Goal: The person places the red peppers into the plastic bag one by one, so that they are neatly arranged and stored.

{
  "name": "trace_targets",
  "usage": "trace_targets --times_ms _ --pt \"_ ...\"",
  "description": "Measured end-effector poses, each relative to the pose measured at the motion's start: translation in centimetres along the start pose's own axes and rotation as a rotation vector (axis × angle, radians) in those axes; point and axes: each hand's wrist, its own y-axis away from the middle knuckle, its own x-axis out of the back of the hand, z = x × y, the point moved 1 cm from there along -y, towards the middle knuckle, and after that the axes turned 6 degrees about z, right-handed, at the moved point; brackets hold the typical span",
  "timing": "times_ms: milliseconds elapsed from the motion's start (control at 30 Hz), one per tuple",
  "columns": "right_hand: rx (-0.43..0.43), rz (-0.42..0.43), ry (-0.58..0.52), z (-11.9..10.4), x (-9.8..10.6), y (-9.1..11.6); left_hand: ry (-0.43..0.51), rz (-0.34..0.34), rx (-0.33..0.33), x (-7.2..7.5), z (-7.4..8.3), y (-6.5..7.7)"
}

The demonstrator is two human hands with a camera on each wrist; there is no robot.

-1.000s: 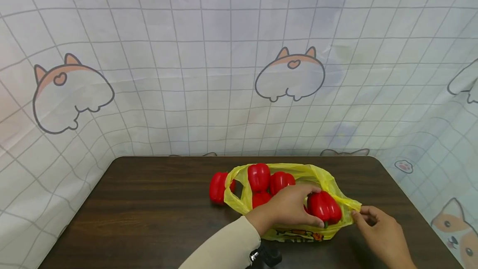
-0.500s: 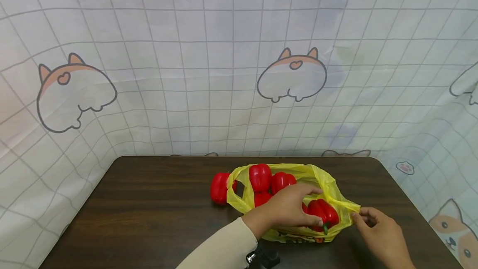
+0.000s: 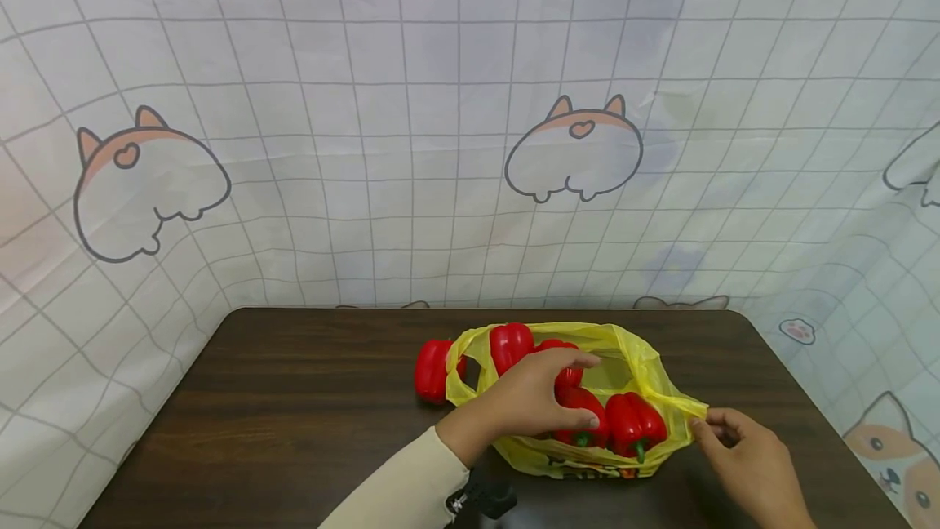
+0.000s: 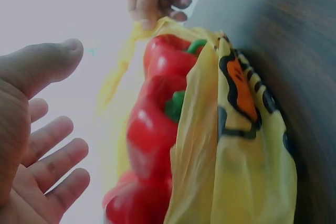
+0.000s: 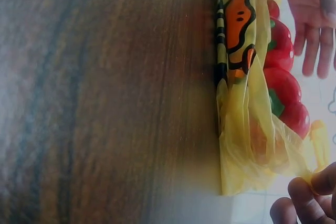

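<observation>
A yellow plastic bag [image 3: 539,461] with an orange and black print lies on the table, its mouth spread wide around several red bell peppers. My left hand [image 3: 514,402] hovers over the peppers, fingers spread and holding nothing. In the left wrist view its thumb and fingers stand apart from a row of peppers [image 4: 152,140] with green stems. At the bag's right end sits one bell pepper [image 3: 633,423], stem toward me. My right hand [image 3: 756,464] pinches the bag's right corner between thumb and fingers, pulling it taut.
Another red bell pepper [image 3: 430,371] lies outside the bag, by its left handle loop. The dark wooden table [image 3: 294,415] extends to the left and in front. Behind and at the sides hangs a white gridded cloth [image 3: 411,145] with corgi drawings.
My left hand has let go of a bell pepper, which now sits lower in the bag's right end, and has moved left. My right hand keeps its pinch.
</observation>
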Motion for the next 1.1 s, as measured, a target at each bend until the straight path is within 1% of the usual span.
trace_targets --times_ms 167,400,467,700,867,967,1100 --pt "0.0 -0.003 0.001 -0.1 0.0 0.0 0.007 0.024 0.001 1.0 -0.7 1.1" --pt "-0.009 -0.012 0.004 -0.1 0.0 0.0 0.076 0.065 0.058 2.9 -1.1 2.7" --pt "-0.009 -0.008 0.007 0.0 0.0 0.0 0.082 0.075 0.062 3.6 -1.2 3.1" --pt "-0.015 -0.008 0.013 -0.2 0.0 -0.1 0.034 0.124 0.061 5.9 -2.3 4.5" --pt "-0.018 -0.006 0.014 -0.3 0.0 -0.1 0.03 0.146 0.084 6.8 -3.3 5.6" --pt "-0.015 0.0 0.012 -0.3 0.0 0.0 0.022 0.166 0.08 7.3 -3.8 6.1" --pt "-0.009 0.005 0.014 -0.5 0.0 0.0 0.029 0.193 0.097 8.4 -4.3 6.9"
